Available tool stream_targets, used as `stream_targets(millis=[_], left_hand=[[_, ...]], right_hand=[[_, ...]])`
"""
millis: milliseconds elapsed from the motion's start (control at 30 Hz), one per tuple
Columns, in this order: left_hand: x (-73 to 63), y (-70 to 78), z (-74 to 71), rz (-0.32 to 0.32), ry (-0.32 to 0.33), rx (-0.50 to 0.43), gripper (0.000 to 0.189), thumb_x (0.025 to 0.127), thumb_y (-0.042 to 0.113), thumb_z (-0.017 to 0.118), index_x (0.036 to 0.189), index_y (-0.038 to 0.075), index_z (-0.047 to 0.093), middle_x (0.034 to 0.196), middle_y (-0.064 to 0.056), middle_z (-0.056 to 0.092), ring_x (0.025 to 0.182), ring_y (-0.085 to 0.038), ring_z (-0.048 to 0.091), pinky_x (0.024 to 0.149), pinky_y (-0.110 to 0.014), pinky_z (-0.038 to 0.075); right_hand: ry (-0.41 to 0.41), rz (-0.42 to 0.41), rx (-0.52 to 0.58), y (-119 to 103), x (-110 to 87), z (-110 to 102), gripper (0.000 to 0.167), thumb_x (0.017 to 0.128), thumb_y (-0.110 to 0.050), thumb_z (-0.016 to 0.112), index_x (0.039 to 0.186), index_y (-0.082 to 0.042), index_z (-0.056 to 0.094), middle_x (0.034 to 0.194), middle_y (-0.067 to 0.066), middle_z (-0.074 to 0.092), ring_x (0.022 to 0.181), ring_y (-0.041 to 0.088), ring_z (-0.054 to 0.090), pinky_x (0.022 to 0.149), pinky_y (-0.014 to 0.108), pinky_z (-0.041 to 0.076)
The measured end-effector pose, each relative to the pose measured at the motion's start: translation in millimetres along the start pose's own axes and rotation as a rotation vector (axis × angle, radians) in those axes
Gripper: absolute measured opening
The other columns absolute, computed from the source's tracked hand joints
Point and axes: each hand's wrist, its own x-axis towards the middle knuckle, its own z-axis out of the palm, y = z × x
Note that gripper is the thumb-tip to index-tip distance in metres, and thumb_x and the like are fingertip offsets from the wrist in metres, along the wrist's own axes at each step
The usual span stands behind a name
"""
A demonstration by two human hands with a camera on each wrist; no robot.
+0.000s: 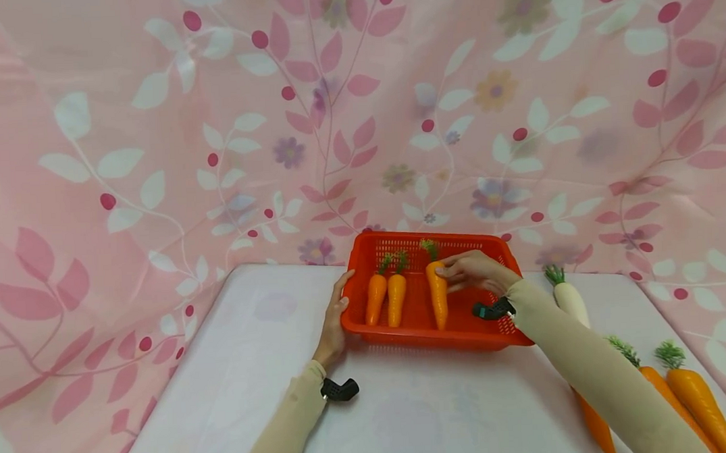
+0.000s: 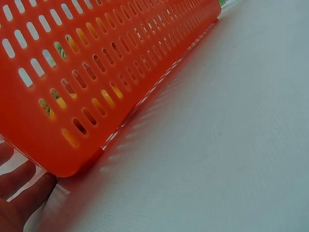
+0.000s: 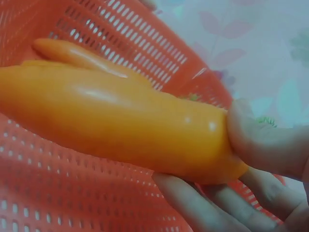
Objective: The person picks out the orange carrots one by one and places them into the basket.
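Because the glossy orange tapered carrot (image 1: 438, 297) looks light, stiff and slightly slippery, its thick crown seems the best hold: right hand (image 1: 473, 270) pinches it there, over the red perforated plastic basket (image 1: 416, 333); left hand (image 1: 332, 328), fingers extended, touches basket's side.

Soft glare on the held carrot (image 3: 123, 123)

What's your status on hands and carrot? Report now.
Right hand gripping a carrot over the red basket. Left hand against basket's left end. Two more carrots in basket, left of held one; no obstruction visible.
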Motion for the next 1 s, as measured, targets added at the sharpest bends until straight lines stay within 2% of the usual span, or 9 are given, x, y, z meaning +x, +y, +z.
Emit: stream_targets(millis=[233, 500, 667, 800, 1000], left_hand=[[-0.2, 0.2, -0.3, 0.003, -0.004, 0.011, 0.058, 0.109, 0.029, 0.026, 0.166, 0.025, 0.032, 0.175, 0.002, 0.026, 0.158, -0.034, 0.032, 0.126, -0.064, 0.031], [0.8, 0.4, -0.7, 0.007, -0.005, 0.03, 0.057, 0.11, 0.031, 0.026, 0.166, 0.026, 0.033, 0.175, 0.004, 0.026, 0.16, -0.03, 0.03, 0.128, -0.063, 0.028], [0.2, -0.7, -0.1, 0.011, -0.005, 0.029, 0.058, 0.11, 0.032, 0.026, 0.166, 0.023, 0.033, 0.175, 0.002, 0.026, 0.159, -0.032, 0.03, 0.127, -0.064, 0.027], [0.1, -1.1, 0.0, 0.01, -0.003, 0.032, 0.057, 0.11, 0.033, 0.026, 0.166, 0.025, 0.033, 0.175, 0.003, 0.026, 0.159, -0.031, 0.031, 0.127, -0.064, 0.028], [0.3, -0.7, -0.6, 0.019, 0.0, 0.038, 0.057, 0.11, 0.032, 0.026, 0.166, 0.025, 0.033, 0.175, 0.004, 0.027, 0.16, -0.03, 0.03, 0.127, -0.064, 0.027]], right_hand=[[0.059, 0.042, -0.056, 4, 14.1, 7, 0.056, 0.1, -0.019, 0.074, 0.144, 0.01, 0.059, 0.13, 0.016, 0.073, 0.103, 0.022, 0.078, 0.098, 0.046, 0.061], [0.091, 0.03, -0.128, 12, 24.7, 12, 0.052, 0.097, -0.017, 0.077, 0.136, 0.014, 0.063, 0.116, 0.016, 0.079, 0.097, 0.022, 0.08, 0.092, 0.045, 0.064], [0.096, 0.025, -0.178, 17, 29.7, 17, 0.044, 0.096, -0.019, 0.079, 0.128, 0.01, 0.071, 0.11, 0.014, 0.08, 0.094, 0.022, 0.079, 0.09, 0.044, 0.064], [0.086, 0.018, -0.206, 16, 30.8, 21, 0.043, 0.096, -0.021, 0.079, 0.127, 0.009, 0.073, 0.113, 0.017, 0.079, 0.097, 0.026, 0.079, 0.091, 0.045, 0.064], [0.083, 0.009, -0.288, 13, 30.4, 25, 0.051, 0.095, -0.029, 0.081, 0.129, 0.007, 0.072, 0.123, 0.022, 0.076, 0.103, 0.031, 0.079, 0.093, 0.045, 0.064]])
